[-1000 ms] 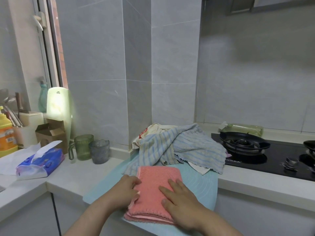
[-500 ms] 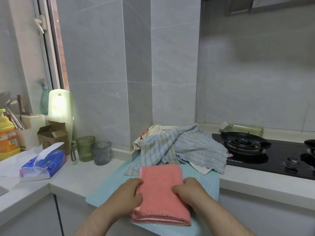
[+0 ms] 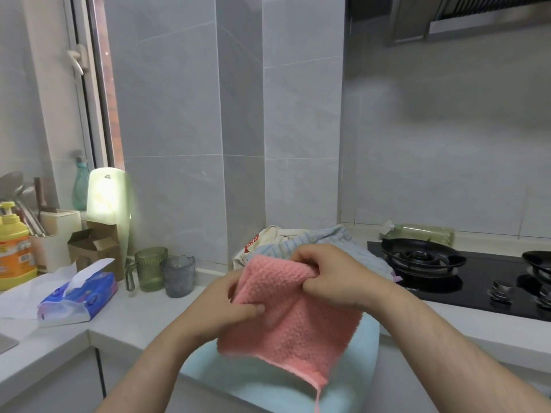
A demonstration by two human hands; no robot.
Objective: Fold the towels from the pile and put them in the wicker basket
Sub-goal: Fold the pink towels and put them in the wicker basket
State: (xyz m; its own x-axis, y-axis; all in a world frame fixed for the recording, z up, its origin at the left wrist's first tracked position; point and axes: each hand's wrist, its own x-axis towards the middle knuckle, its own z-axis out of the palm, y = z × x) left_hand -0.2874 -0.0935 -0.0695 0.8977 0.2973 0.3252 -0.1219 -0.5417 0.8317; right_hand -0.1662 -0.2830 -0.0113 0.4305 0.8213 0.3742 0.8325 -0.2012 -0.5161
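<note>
Over the counter (image 3: 134,314) at lower centre, our left hand (image 3: 235,305) and right hand (image 3: 325,272) pinch the folded pink towel (image 3: 292,332) aloft before the pile (image 3: 331,235); next, probably, we carry it to the unseen basket.

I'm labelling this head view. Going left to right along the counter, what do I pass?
yellow bottle → tissue pack → green mug → grey cup → pink towel → gas burner
</note>
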